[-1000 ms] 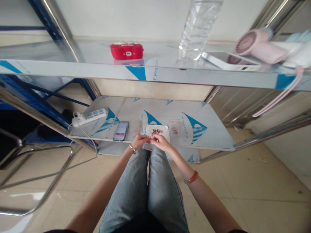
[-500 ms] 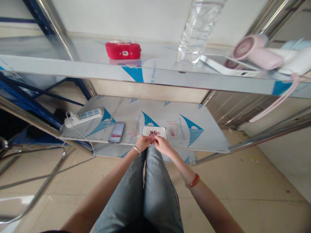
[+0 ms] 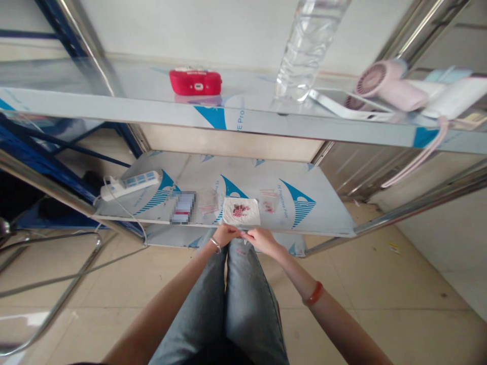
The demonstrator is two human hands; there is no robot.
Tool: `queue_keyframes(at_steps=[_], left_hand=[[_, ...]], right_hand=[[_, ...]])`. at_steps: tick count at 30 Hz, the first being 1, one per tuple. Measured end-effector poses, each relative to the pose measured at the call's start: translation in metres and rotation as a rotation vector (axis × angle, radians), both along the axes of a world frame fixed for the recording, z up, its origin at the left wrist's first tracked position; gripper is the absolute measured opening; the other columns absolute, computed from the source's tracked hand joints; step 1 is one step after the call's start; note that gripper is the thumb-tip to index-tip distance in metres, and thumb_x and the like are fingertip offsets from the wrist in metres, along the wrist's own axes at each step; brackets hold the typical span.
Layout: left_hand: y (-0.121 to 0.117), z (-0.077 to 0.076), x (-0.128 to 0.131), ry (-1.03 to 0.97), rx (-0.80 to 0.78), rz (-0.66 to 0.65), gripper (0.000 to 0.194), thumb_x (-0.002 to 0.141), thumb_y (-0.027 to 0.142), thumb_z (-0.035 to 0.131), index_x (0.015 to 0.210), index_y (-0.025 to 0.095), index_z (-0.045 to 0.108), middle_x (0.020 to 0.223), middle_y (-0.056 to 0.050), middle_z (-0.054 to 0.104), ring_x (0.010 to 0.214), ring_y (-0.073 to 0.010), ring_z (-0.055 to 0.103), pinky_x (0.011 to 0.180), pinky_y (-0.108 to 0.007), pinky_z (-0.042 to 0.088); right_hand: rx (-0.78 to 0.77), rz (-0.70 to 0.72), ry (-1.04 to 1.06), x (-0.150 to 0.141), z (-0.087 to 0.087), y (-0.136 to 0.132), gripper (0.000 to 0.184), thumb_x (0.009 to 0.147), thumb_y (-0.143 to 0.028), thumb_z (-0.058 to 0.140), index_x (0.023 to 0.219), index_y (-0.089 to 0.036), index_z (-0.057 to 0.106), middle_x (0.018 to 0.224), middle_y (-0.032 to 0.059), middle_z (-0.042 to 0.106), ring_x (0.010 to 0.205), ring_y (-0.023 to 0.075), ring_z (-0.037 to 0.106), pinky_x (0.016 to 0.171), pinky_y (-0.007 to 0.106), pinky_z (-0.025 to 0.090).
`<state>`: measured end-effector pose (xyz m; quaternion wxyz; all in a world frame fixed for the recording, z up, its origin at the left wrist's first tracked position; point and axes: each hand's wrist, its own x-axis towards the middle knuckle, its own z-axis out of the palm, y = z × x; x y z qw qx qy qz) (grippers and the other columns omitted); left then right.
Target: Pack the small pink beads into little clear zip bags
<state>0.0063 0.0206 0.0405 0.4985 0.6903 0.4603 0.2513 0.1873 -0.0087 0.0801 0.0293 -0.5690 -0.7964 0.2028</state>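
My left hand (image 3: 227,234) and my right hand (image 3: 262,239) meet just off the shelf's front edge, above my knees. Both are closed in a pinch, fingertips touching or nearly so. What they pinch is too small to make out; a thin pale bit and a small pinkish patch (image 3: 240,251) show just below, against my jeans. Beyond the hands, a white tissue-like sheet (image 3: 251,219) lies on the lower shelf (image 3: 262,177). On it sits a cluster of small red and pink bead-like pieces (image 3: 240,210).
Clear bags with pinkish contents, one left (image 3: 208,202) and one right (image 3: 269,203), flank the sheet. Farther left are a blurred-out phone-like object (image 3: 183,208) and a power strip (image 3: 131,185). The upper shelf holds a red case (image 3: 195,82), a water bottle (image 3: 310,50) and a pink fan (image 3: 391,83).
Both hands have drawn back from over the white sheet toward my body, and the red cluster on it is uncovered. A pinkish patch now shows below the fingers.
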Motion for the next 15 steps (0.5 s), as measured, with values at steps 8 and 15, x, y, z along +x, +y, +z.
queue_keyframes(at_steps=[8, 15], left_hand=[[-0.021, 0.015, 0.021, 0.320, 0.116, -0.223, 0.026, 0.082, 0.033, 0.058, 0.078, 0.015, 0.077, 0.068, -0.004, 0.070, 0.067, -0.0164, 0.060, 0.061, -0.023, 0.039], [-0.012, 0.024, 0.050, 0.490, 0.218, -0.307, 0.031, 0.088, 0.034, 0.049, 0.088, 0.018, 0.076, 0.080, -0.005, 0.072, 0.075, -0.0172, 0.062, 0.066, -0.024, 0.039]], right_hand=[[0.085, 0.049, 0.087, 0.044, -0.028, -0.029, 0.060, 0.090, -0.057, 0.042, 0.053, -0.014, 0.059, 0.054, 0.0030, 0.055, 0.057, 0.0111, 0.049, 0.055, 0.023, 0.021], [0.099, 0.054, 0.119, 0.081, -0.028, -0.018, 0.060, 0.090, -0.056, 0.043, 0.051, -0.013, 0.061, 0.054, 0.0035, 0.054, 0.062, 0.0126, 0.051, 0.057, 0.022, 0.026]])
